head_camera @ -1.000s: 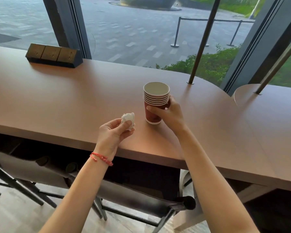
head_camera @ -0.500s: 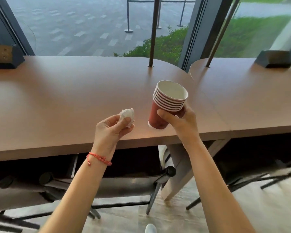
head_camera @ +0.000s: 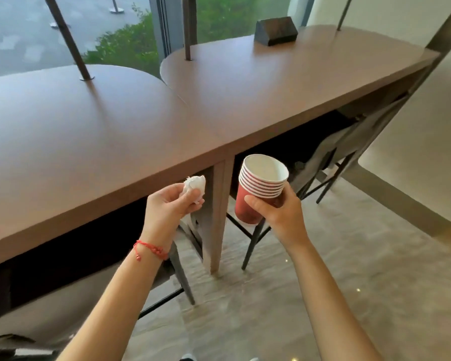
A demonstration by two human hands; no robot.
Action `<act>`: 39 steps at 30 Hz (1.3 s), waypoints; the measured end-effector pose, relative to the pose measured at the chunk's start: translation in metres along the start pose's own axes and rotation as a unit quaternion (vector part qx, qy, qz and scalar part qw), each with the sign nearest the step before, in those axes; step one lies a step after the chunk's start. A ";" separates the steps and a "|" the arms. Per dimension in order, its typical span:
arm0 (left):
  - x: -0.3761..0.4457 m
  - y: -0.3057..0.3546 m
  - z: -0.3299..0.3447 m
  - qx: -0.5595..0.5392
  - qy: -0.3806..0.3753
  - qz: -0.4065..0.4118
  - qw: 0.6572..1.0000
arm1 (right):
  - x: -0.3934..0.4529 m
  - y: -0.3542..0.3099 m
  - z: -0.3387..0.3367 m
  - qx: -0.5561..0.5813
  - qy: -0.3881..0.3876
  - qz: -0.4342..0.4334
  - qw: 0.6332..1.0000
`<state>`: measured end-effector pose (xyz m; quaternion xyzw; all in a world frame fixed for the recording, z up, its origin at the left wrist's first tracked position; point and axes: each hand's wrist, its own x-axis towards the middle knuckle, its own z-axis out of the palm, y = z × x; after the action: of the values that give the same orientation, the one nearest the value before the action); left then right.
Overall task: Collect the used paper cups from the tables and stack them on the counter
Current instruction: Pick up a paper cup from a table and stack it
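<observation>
Pinching a crumpled napkin (head_camera: 194,185) between thumb and curled fingers, left hand (head_camera: 167,204) up at table-edge height, probably to keep the scrap out of the cups and one hand per load. Rightward, gripping the cup stack (head_camera: 261,187) round its red wall just under the rims, right hand (head_camera: 279,213) clear of the tabletop, stack tilted a little with the mouth up-left (nested cups, several white rims showing, so likely carried as one unit toward the counter). Off the tables altogether now, held in the air over the floor (head_camera: 349,256), in front of the table leg (head_camera: 216,217). Behind: left table (head_camera: 76,131) and right table (head_camera: 284,82) butted together, slanted poles through both tops, a dark block (head_camera: 275,31) on the far right table. Below and in the way of any step forward: leg, chair frames (head_camera: 331,173). No counter in view; no loose cups visible on either top.
</observation>
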<state>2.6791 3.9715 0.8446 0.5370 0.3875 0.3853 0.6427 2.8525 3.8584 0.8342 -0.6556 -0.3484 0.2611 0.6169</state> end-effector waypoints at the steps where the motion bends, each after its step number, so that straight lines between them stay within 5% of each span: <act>1: -0.001 -0.006 0.018 0.013 -0.018 -0.009 1.000 | -0.006 0.009 -0.017 -0.006 0.018 0.011 1.000; 13: -0.063 -0.086 0.252 0.107 -0.239 -0.112 0.958 | -0.111 0.077 -0.226 -0.001 0.266 0.118 0.957; 29: -0.133 -0.140 0.482 0.156 -0.591 -0.155 0.776 | -0.226 0.102 -0.352 0.046 0.619 0.147 0.770; 39: -0.149 -0.148 0.578 0.170 -0.673 -0.161 0.701 | -0.215 0.100 -0.398 0.060 0.705 0.137 0.694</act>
<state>3.1574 3.5905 0.7815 0.6827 -0.0088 -0.2608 0.6825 3.0395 3.4415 0.7566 -0.6496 0.2987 -0.1753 0.6768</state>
